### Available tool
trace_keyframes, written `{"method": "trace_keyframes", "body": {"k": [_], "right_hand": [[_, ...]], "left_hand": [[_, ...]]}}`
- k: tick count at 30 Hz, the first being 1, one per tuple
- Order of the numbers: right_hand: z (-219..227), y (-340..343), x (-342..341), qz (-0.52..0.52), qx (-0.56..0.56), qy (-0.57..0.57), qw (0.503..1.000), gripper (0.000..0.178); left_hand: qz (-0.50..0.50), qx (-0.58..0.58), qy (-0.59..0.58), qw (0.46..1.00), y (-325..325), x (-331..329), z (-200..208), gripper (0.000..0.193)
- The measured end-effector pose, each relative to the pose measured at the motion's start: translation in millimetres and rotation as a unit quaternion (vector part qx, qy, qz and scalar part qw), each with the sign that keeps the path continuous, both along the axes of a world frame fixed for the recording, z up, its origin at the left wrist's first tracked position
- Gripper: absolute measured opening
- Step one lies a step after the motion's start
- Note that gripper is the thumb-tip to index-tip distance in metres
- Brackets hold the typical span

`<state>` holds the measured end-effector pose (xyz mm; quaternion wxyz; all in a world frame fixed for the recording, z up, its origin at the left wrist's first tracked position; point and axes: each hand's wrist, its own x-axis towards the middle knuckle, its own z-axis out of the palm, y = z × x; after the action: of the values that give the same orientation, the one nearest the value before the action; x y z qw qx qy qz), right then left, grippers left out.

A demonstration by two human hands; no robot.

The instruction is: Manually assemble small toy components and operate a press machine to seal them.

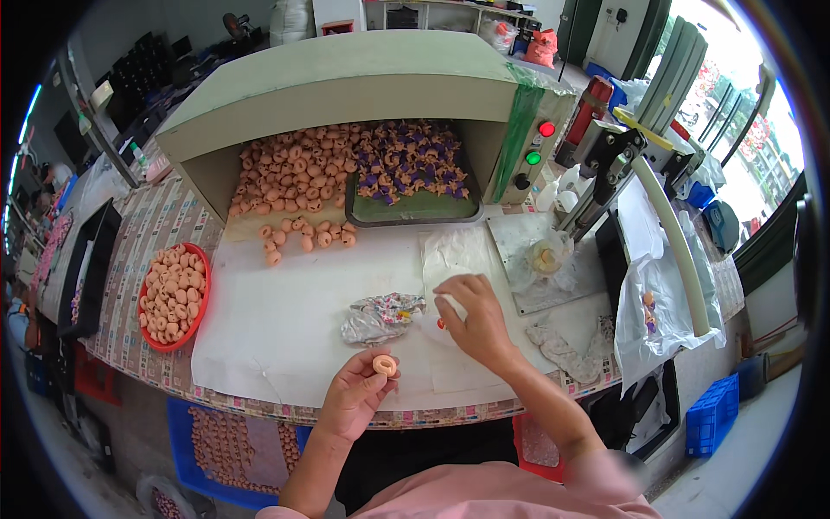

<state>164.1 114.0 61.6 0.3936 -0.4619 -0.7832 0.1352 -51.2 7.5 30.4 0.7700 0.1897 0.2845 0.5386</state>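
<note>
My left hand (pixel 353 394) is closed on a small peach-coloured hollow doll head (pixel 385 367), its round opening turned upward. To the right and farther in, my right hand (pixel 477 322) hovers over the white work surface, with fingers curved, thumb apart from them, and nothing visible between. A small orange-red spot (pixel 441 323) shows beside its thumb, too small to name. Between and beyond my hands lies a crumpled silvery, patterned wrapper (pixel 380 320). Several loose doll heads (pixel 306 235) lie at the mouth of the large box-shaped housing.
The beige housing (pixel 346 93) covers a heap of heads (pixel 294 164) and a dark tray (pixel 415 214) of purple-and-peach pieces. A red basin (pixel 207 290) of heads stands left. At right are a metal plate (pixel 532 298), a press-like machine (pixel 605 173) and a grey rag (pixel 566 350).
</note>
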Motion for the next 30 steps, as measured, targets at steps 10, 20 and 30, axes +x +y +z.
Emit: {"method": "trace_keyframes", "body": {"k": [10, 20, 30], "right_hand": [[-7, 181, -66, 0.034, 0.056, -0.125, 0.99, 0.031], [12, 193, -60, 0.055, -0.008, -0.233, 0.971, 0.034], [29, -22, -16, 0.176, -0.348, 0.247, 0.887, 0.025]], "left_hand": [[-0.014, -0.005, -0.067, 0.998, -36, -2, 18, 0.036], [0.0, -0.019, -0.072, 0.997, -41, -16, 25, 0.036], [-0.012, -0.004, -0.046, 0.999, 7, 0, 7, 0.039]]}}
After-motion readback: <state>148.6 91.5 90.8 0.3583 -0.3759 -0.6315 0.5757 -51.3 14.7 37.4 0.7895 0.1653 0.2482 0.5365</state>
